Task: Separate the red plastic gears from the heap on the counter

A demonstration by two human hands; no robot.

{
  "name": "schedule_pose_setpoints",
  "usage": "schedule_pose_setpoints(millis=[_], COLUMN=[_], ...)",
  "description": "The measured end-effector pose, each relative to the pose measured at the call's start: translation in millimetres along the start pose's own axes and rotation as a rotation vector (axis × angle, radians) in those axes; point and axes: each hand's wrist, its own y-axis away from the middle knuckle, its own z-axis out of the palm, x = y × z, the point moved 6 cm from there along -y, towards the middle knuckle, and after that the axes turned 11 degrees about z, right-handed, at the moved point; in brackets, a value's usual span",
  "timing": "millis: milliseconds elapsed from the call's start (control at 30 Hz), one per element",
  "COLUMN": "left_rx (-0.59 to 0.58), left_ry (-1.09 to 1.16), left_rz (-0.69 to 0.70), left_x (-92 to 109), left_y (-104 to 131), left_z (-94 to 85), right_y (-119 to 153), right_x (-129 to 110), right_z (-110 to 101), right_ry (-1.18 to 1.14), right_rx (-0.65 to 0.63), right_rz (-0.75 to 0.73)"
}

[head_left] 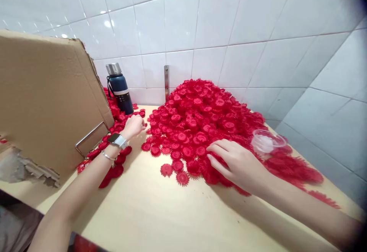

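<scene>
A large heap of red, fringed round pieces (200,118) lies on the pale table (160,214). My right hand (233,162) rests at the heap's lower right edge, palm down, fingers bent onto the red pieces; its fingertips are partly hidden among them. My left hand (134,126), with a watch (117,140) on the wrist, is between the heap and a smaller group of red pieces (119,116). Its fingers are curled together, and a bit of red shows at the fingertips, too small to make out. A few loose pieces (182,178) lie in front of the heap.
A big cardboard box (51,99) with a torn lower edge stands at the left, a metal wire handle (91,139) beside it. A dark blue bottle (122,91) stands behind my left hand. A clear plastic cup (268,141) lies at the right. White tiled walls enclose the back and right.
</scene>
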Motion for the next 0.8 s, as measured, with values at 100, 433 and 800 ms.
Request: schedule_pose_setpoints(millis=[100,433,800], left_rx=[-0.082,-0.388,-0.115], left_ry=[0.248,0.810,0.200], left_rz=[0.138,0.338,0.865], left_x=[49,174,237], left_y=[9,64,88], left_z=[16.3,87.8,102.1], right_y=[1,25,54], right_x=[1,7,58], right_z=[4,4,-40], right_ry=[-0.060,-0.297,-0.712], right_rx=[0.054,-0.057,0.103], right_rz=[0.068,0.262,0.446])
